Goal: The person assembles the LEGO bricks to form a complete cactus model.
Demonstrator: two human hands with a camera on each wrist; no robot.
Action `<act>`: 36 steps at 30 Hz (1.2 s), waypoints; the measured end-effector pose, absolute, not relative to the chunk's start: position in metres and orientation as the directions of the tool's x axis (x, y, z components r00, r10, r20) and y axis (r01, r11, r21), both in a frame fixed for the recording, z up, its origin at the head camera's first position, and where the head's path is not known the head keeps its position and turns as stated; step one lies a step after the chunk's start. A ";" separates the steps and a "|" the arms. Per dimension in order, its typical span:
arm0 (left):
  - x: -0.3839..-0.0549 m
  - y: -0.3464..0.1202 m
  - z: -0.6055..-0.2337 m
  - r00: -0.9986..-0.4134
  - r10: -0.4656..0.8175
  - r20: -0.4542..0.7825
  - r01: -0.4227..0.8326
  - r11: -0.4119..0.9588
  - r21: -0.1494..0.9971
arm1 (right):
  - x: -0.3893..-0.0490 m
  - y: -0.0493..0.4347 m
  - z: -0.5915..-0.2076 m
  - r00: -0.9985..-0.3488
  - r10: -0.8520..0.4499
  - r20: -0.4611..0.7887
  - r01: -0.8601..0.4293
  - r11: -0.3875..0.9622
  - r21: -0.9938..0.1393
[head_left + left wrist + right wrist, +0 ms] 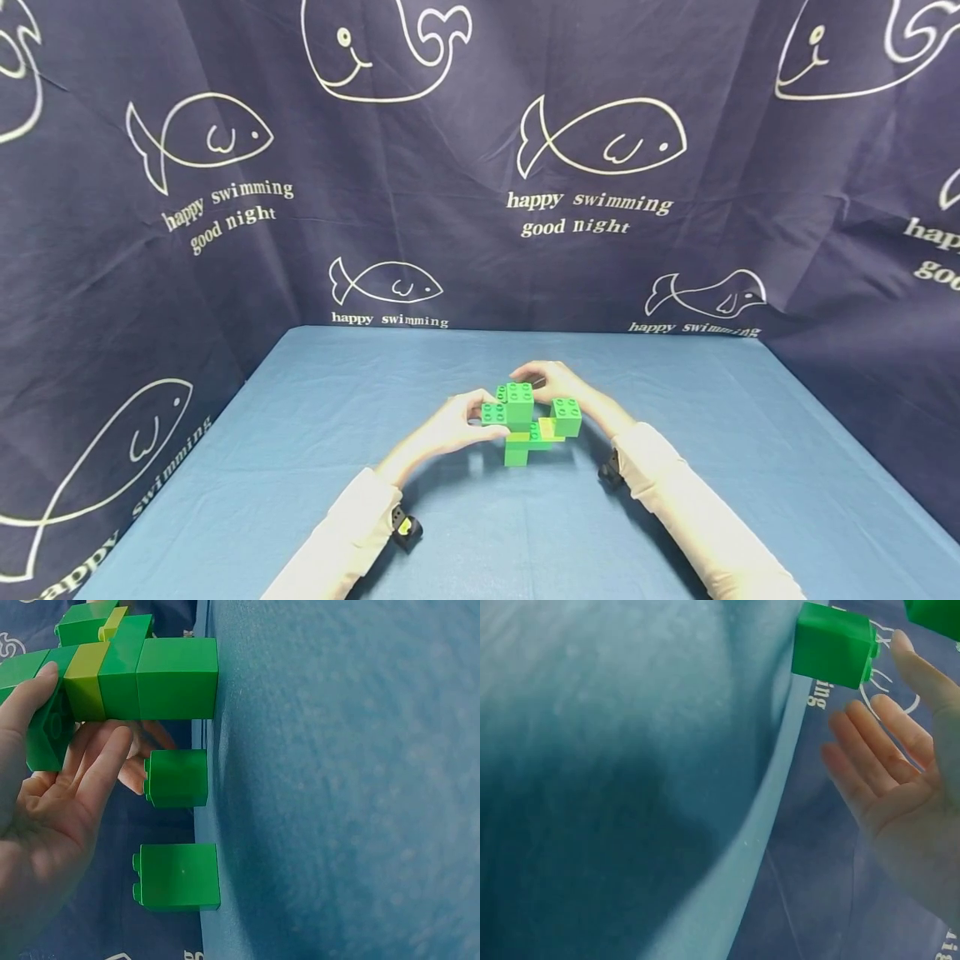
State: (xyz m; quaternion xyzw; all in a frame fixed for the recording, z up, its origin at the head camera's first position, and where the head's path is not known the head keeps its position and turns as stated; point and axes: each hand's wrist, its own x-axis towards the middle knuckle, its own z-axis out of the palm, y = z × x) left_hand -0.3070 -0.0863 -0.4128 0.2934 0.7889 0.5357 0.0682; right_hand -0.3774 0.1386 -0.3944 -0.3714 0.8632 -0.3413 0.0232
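Note:
A toy block build (518, 412) of green and yellow-green studded bricks stands on the blue table, with a side arm bearing a green block (566, 415) on its right. My left hand (459, 423) grips the build from the left, thumb on its near side and fingers behind a jutting green brick (49, 735). Behind the build is my right hand (551, 381); in the right wrist view its fingers are spread loosely, with nothing held. Two loose green bricks, one (178, 778) nearer the build and another (180, 877) farther, show in the left wrist view.
Blue cloth covers the table (480, 533). A dark blue curtain (480, 233) with fish drawings and lettering hangs at the back and sides. Black wrist cameras sit under both sleeves. In the head view, the loose bricks are hidden behind my hands and the build.

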 end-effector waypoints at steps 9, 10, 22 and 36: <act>-0.307 -0.086 -0.412 -0.817 0.538 0.208 0.395 0.259 0.881 | -0.372 0.132 -0.395 -0.769 -0.622 0.148 -0.578 0.580 -0.574; -0.307 -0.086 -0.412 -0.816 0.539 0.208 0.396 0.259 0.881 | -0.371 0.131 -0.395 -0.774 -0.618 0.140 -0.575 0.591 -0.565; -0.306 -0.086 -0.413 -0.826 0.527 0.200 0.388 0.274 0.880 | -0.375 0.140 -0.397 -0.771 -0.619 0.153 -0.583 0.588 -0.561; -0.294 -0.085 -0.396 -0.819 0.536 0.203 0.396 0.274 0.877 | -0.371 0.142 -0.392 -0.772 -0.629 0.093 -0.558 0.600 -0.573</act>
